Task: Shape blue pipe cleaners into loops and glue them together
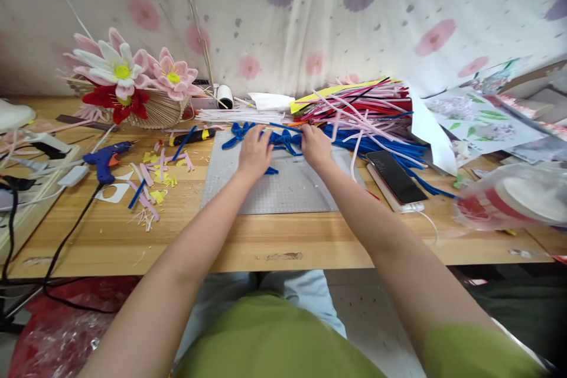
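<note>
Over the far part of a grey cutting mat (287,204), both my hands are close together among blue pipe cleaner pieces. A blue pipe cleaner (283,127) runs between them. My left hand (256,150) has its fingers bent and closed at one end of it; the fingertips are partly hidden. My right hand (315,144) is closed on the other end, thumb and fingers together. Bent blue pipe cleaner shapes (234,134) lie left of my left hand, and a looped blue piece (287,142) lies between the hands.
Blue pipe cleaners (385,147) and a pink and red bundle (363,103) lie behind right, near a phone (396,177). At left are a glue gun (106,159), scraps (162,180), a black-yellow tool (192,137) and fuzzy flowers (121,71). A plastic-wrapped tub (509,201) stands right.
</note>
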Available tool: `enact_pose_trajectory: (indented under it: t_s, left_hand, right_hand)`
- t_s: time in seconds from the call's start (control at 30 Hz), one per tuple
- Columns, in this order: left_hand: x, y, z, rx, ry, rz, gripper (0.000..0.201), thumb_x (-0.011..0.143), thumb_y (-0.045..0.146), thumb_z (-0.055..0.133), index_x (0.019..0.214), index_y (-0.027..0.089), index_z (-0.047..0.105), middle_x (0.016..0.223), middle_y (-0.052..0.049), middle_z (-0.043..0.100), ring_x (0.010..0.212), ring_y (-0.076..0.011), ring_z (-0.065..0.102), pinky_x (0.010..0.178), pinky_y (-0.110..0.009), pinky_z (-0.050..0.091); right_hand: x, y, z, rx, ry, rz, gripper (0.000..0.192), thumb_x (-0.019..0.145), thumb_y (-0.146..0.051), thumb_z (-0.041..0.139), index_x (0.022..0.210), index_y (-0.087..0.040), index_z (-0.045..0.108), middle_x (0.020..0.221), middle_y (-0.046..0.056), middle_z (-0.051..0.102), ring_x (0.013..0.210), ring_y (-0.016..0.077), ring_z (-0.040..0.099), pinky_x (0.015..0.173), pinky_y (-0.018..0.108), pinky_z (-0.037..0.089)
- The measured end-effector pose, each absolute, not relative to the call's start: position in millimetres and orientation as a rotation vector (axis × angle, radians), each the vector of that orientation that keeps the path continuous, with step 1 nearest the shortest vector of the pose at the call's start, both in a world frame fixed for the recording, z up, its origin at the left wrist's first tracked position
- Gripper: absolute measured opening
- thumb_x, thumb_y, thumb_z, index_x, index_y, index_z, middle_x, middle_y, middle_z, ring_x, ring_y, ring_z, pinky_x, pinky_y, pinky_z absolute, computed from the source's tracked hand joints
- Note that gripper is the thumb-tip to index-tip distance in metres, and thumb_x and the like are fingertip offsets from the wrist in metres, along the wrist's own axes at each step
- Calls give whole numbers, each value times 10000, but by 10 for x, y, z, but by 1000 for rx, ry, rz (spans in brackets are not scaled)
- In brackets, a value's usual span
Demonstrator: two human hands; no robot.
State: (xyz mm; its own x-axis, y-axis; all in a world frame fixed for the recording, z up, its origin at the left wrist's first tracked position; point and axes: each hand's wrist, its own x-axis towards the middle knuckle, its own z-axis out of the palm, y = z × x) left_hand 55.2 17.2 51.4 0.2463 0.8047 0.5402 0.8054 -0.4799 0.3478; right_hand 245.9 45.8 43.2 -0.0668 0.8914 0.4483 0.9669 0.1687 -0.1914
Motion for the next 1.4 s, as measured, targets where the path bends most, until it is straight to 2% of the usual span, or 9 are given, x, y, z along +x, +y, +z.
enact_pose_trajectory:
  t_s: [0.07,0.33,0.57,0.83,0.93,1.1,1.2,1.3,1.4]
  left_hand:
    - [759,142,536,-2549,-1499,-991,385,824,216,476,1203,155,481,1298,-129,447,1271,-283,336,1089,-472,195]
    - [827,209,600,-2477,-1689,-895,389,839,253,486,1219,176,461,1094,-132,523,1099,-291,456,947,-427,344]
    - [612,295,672,-2525,-1564,-770,154,836,220,469,829,174,616,1013,-126,540,1080,-287,436,934,-440,321]
    - [-116,259,869,-2149,-2054,-992,234,892,252,363,912,190,588,1025,-97,574,943,-220,522,758,-323,366]
    - [-281,183,809,-2120,-2162,-1046,258,897,261,343,887,182,588,923,-86,608,886,-217,545,712,-309,361]
    - [-267,65,606,-2273,-2150,-1042,222,866,265,393,826,192,599,841,-62,622,815,-211,568,659,-285,352]
    - [-221,-5,539,-2441,-1990,-1088,214,858,246,396,826,186,600,854,-56,626,835,-194,562,687,-273,361]
    - [-196,-96,517,-2559,-1838,-1165,230,866,262,383,849,179,597,853,-51,623,834,-176,551,717,-262,368]
    - [-194,-188,501,-2547,-1861,-1262,231,868,270,387,866,176,599,810,-43,610,790,-162,545,705,-253,366]
  right_hand:
    - [2356,356,389,-1671,-2023,-202,318,897,-204,293,1058,-163,564,1058,134,597,1005,244,494,835,343,363]
    - [2359,275,242,-1559,-2092,-141,326,906,-225,295,1073,-172,570,1056,134,598,1049,249,476,890,362,353]
    - [2422,262,320,-1478,-2161,-229,310,904,-243,313,1043,-175,582,1023,112,622,1019,229,496,867,339,380]
    - [3466,914,797,-1812,-1806,19,197,767,-208,527,923,-164,637,1013,109,655,967,242,564,878,422,423]
    - [3617,987,916,-1886,-1742,46,238,735,-185,547,946,-116,632,987,170,652,935,272,580,850,470,437]
    - [3057,734,990,-1500,-1797,-335,526,749,-214,520,1264,-146,432,1288,160,472,1182,288,438,942,481,395]
    - [2608,580,990,-1374,-2002,-360,549,784,-285,511,1310,-189,387,1409,136,350,1228,288,393,937,452,393]
    - [2339,532,957,-1375,-2063,-236,388,816,-334,491,1171,-181,527,1309,139,472,1155,292,454,911,440,391]
    - [2247,509,946,-1394,-1984,46,318,862,-397,433,888,-150,632,990,134,633,992,263,542,837,396,414]
